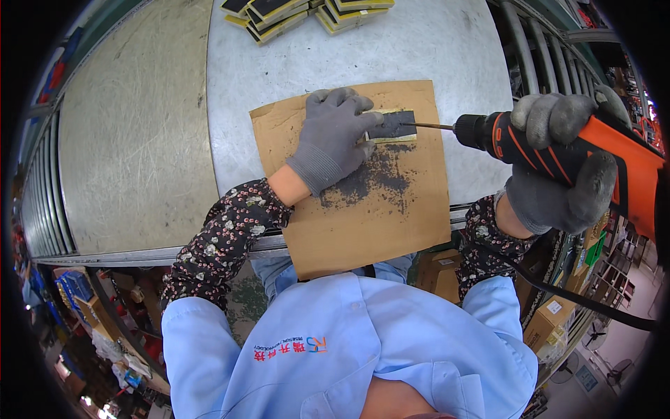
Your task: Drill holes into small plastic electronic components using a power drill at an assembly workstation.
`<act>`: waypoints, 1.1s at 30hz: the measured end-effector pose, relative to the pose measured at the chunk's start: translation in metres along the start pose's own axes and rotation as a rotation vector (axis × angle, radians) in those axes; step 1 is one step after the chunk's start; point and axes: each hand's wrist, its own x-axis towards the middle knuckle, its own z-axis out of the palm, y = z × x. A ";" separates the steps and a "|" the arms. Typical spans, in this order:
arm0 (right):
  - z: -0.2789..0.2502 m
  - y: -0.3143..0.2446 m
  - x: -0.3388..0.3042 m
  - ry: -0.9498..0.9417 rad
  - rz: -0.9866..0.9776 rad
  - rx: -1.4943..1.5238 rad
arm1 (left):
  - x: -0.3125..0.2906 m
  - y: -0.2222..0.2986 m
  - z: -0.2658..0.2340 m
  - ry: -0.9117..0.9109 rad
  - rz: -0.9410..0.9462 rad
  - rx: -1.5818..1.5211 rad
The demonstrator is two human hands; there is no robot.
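My left hand (333, 136), in a grey knit glove, presses down on the cardboard sheet (405, 216), its thumb and fingertips against the left end of a small dark block with a yellowish edge (392, 126). My right hand (565, 160), gloved too, is wrapped round an orange and black power drill (509, 136). The drill lies on its side, and its long thin bit (434, 126) reaches left to the block's dark top. Dark crumbs (370, 178) are scattered over the cardboard below the block. Whether the bit has entered the block cannot be made out.
Several similar dark blocks with yellow edges (279, 17) are stacked at the far side of the metal table (460, 56). A worn, tan-grey panel (139, 140) covers the left. Metal rollers (541, 52) stand at the far right. A black cord (579, 299) hangs below the drill.
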 end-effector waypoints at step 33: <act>0.053 0.016 0.002 0.307 0.017 -0.012 | 0.014 0.010 -0.001 -0.056 -0.140 0.069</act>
